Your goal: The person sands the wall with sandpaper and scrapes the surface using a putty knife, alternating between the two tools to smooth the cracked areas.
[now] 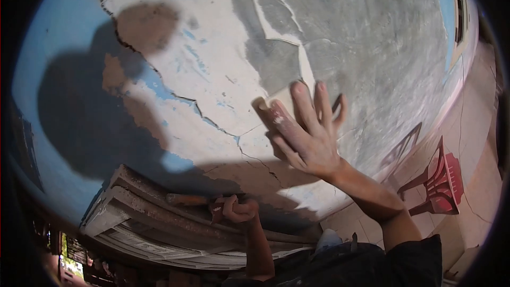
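Observation:
My right hand (311, 141) is pressed toward the wall (366, 48), its back to me and its fingers pointing up. Under the thumb and index finger is a pale, flat scraper-like piece (276, 98); its far side is hidden. Whitish dust or filler marks the index finger. Just above the fingertips, a white filler strip (305, 66) follows a crack across the grey patch. Lower left, my left hand (238, 210) is closed around a tool with a brown, stick-like end (186, 200). Something reddish shows by its fingers, and the gripped part is hidden.
Beneath my left hand runs a dusty stack of slatted boards or frames (159, 228). A red plastic chair (443, 183) stands on the tiled floor at right. An open crack (196, 109) crosses the peeling blue and white paint, partly under my shadow.

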Demonstrator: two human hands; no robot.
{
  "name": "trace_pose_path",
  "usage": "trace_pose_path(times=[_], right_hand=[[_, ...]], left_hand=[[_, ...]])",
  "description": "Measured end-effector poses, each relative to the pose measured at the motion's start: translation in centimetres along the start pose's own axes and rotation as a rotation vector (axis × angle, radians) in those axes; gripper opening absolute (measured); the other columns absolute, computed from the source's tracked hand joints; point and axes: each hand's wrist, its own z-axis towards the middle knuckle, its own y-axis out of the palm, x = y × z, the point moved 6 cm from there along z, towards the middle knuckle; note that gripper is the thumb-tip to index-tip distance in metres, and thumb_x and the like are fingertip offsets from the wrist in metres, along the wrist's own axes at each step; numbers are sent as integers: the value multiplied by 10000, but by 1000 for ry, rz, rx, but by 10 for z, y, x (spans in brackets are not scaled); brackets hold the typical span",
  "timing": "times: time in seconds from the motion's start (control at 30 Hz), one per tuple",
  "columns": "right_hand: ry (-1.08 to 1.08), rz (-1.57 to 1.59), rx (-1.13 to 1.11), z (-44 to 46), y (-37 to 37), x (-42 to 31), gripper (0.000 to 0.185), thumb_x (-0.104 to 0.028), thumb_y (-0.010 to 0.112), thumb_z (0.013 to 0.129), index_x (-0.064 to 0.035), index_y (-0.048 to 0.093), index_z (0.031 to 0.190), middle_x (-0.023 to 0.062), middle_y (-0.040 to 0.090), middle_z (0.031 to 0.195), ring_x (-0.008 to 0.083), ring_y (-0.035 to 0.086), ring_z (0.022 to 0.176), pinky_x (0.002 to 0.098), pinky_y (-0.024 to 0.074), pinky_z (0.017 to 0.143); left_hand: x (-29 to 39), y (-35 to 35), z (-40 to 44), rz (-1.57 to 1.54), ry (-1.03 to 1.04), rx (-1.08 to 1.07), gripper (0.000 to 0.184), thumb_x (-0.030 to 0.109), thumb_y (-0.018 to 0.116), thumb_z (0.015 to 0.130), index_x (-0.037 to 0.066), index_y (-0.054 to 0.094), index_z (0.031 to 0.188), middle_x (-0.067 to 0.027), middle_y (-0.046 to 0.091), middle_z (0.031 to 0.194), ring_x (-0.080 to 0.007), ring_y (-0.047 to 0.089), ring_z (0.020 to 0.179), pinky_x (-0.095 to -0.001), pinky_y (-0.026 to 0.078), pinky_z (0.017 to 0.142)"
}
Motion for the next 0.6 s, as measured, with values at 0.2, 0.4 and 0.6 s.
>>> trace_pose_path(times=[0.2, 0.4, 0.6], right_hand=[[0, -33, -41, -54, 9, 9, 529, -459, 592, 836, -230, 537, 1309, 166, 355, 1458, 428, 251, 1353, 632, -15, 1040], [55, 61, -3, -2, -8, -4, 581, -487, 607, 819, -201, 524, 1318, 194, 379, 1430, 472, 259, 1332, 636, -21, 1041], [29, 35, -63, -46, 6, -3, 651, -490, 633, 795, -171, 491, 1345, 224, 389, 1410, 463, 268, 1330, 626, -31, 1040]], left_hand=[[10, -2, 12, 61, 91, -40, 324, 117, 236, 960, -36, 484, 820, -81, 459, 834, -156, 431, 645, -281, 449, 585], [-1, 0, -2, 71, 54, -84, 316, 116, 257, 968, -22, 457, 766, -85, 459, 855, -167, 441, 665, -286, 439, 592], [2, -2, 5, -7, 68, -29, 264, 107, 273, 953, 11, 480, 820, -83, 466, 786, -219, 441, 640, -368, 444, 629]])
